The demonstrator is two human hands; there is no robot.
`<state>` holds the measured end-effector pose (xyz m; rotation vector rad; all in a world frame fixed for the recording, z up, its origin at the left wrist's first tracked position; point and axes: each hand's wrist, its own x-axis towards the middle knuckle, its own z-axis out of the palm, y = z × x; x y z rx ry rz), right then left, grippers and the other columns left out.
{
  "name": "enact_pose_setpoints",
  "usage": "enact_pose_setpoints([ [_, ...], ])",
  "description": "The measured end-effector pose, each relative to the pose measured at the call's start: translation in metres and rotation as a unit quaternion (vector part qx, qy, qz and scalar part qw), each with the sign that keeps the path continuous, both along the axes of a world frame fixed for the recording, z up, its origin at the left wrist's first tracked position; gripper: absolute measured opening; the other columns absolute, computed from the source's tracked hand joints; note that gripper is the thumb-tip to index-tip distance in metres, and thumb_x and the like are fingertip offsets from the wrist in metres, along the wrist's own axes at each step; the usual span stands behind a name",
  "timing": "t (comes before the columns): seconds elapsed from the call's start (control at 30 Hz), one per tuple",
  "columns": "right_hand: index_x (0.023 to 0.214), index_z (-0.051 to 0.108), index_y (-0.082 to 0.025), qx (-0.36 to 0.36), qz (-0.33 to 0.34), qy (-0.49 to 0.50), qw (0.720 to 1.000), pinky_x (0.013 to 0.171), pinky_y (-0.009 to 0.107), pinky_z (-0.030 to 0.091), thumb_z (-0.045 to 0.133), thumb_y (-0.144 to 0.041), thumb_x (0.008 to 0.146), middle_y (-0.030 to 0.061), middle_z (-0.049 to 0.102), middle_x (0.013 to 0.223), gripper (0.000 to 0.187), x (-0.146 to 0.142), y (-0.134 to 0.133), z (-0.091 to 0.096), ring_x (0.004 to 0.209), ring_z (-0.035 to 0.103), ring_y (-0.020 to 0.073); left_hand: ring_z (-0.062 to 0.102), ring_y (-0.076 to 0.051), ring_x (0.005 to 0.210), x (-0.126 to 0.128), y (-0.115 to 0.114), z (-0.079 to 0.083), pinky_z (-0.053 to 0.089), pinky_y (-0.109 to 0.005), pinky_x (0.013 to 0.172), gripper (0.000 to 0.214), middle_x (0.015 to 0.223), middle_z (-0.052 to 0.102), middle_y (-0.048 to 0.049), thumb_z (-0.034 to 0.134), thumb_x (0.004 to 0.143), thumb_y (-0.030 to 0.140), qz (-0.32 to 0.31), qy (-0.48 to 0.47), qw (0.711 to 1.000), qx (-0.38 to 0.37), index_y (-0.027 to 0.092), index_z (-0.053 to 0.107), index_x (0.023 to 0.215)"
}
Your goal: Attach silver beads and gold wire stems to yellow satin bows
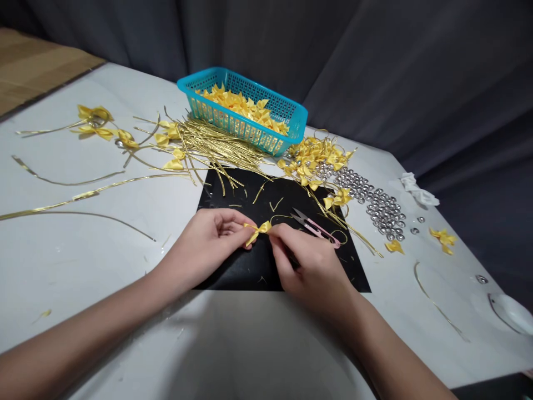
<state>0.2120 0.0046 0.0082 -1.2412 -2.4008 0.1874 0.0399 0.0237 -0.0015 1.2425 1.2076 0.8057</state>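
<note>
My left hand (208, 239) and my right hand (308, 266) meet over a black mat (233, 194) on the white table. Both pinch a small yellow ribbon bow (259, 229) between thumb and fingertips, left hand on its left side, right hand on its right. A thin gold thread runs from the bow toward the right. Small pink-handled snips (313, 225) lie on the mat just beyond my right hand.
A blue plastic basket (291, 119) of yellow bows stands at the back. A bundle of gold wire ties (212, 145) lies before it. Finished bows (310, 155), silver bells (377, 203), loose gold strips (83, 194) and a white scrap (418, 191) are scattered around.
</note>
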Motion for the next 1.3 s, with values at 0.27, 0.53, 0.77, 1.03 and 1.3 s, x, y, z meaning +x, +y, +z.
enact_pose_setpoints([
  [0.27,0.084,0.05,-0.015,-0.015,-0.019,-0.024,0.999,0.048,0.02,0.033,0.038,-0.012,0.088,-0.0017,0.053,0.059,0.012,-0.003,-0.003,-0.002,0.048,0.049,0.0077,0.061,-0.012,0.063,0.002,-0.001,0.001,0.046,-0.019,0.058,0.015,0.068,0.068,-0.0011,0.062,0.077,0.029,0.001,0.007,1.0,0.031,0.015,0.067,0.078],
  [0.53,0.095,0.046,-0.016,0.035,-0.022,0.074,0.996,0.05,0.017,0.039,0.039,-0.013,0.089,-0.0012,0.061,0.068,0.01,-0.008,-0.005,-0.007,0.053,0.058,0.0068,0.063,-0.012,0.068,0.005,-0.015,0.01,0.048,-0.017,0.059,0.014,0.076,0.069,0.0001,0.063,0.078,0.032,0.054,-0.02,0.995,0.083,0.019,0.065,0.081],
  [0.77,0.102,0.048,-0.018,0.079,-0.012,0.149,0.986,0.053,0.017,0.045,0.043,-0.009,0.087,0.0009,0.066,0.079,0.019,-0.009,-0.008,-0.013,0.057,0.06,0.007,0.066,-0.015,0.068,0.009,-0.026,0.008,0.052,-0.022,0.067,0.013,0.082,0.074,0.0025,0.059,0.08,0.033,0.106,0.108,0.969,0.196,0.025,0.07,0.081],
  [1.03,0.097,0.051,-0.02,0.153,-0.042,0.187,0.97,0.058,0.019,0.049,0.047,-0.009,0.084,0.0009,0.066,0.077,0.018,-0.016,-0.013,-0.012,0.062,0.061,0.009,0.068,-0.015,0.075,0.003,-0.033,0.007,0.052,-0.022,0.072,0.022,0.09,0.075,0.0015,0.051,0.085,0.023,0.019,0.181,0.916,0.356,0.028,0.071,0.093],
  [1.3,0.096,0.051,-0.02,0.08,-0.021,0.196,0.977,0.063,0.019,0.05,0.046,-0.011,0.086,0.0005,0.066,0.082,0.014,-0.013,-0.012,-0.008,0.067,0.063,0.0084,0.07,-0.017,0.08,-0.002,-0.028,0.014,0.054,-0.025,0.075,0.022,0.09,0.076,-0.0009,0.055,0.08,0.016,0.009,0.157,0.899,0.408,0.027,0.072,0.088],
])
